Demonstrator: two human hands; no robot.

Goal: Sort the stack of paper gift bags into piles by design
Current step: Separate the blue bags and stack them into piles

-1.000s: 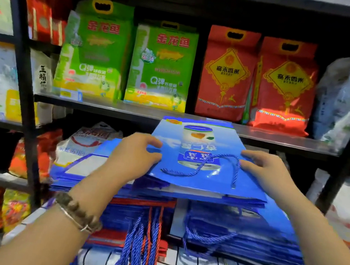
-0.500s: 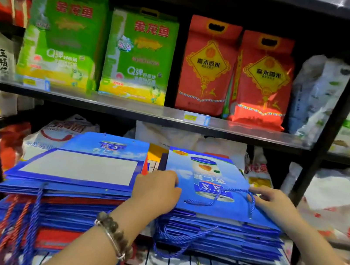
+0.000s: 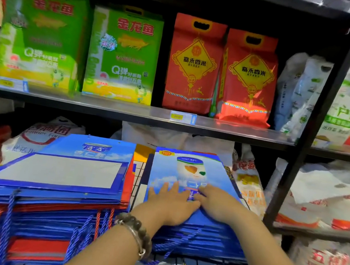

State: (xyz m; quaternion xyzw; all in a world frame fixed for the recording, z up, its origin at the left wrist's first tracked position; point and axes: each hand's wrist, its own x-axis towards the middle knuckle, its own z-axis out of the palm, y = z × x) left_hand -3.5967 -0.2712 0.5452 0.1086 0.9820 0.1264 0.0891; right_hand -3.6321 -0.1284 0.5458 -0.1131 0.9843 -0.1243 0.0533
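Note:
Two piles of flat paper gift bags lie on a checked surface. The right pile (image 3: 203, 237) is all blue, and its top blue bag (image 3: 196, 167) shows a printed can. My left hand (image 3: 169, 202) and my right hand (image 3: 215, 204) both press flat on that top bag, fingers straight and nearly touching. The left pile (image 3: 42, 210) mixes blue and red bags with rope handles hanging over its front. Its top bag (image 3: 60, 169) lies with a grey panel facing up.
A black metal shelf (image 3: 127, 111) runs just above the piles, loaded with green rice bags (image 3: 122, 55) and red rice bags (image 3: 193, 66). A black upright post (image 3: 306, 139) stands to the right. Sacks fill the space behind and beside the piles.
The blue bag I carried has gone from the left pile onto the right pile. Both hands let go of its edges and now press flat on its top.

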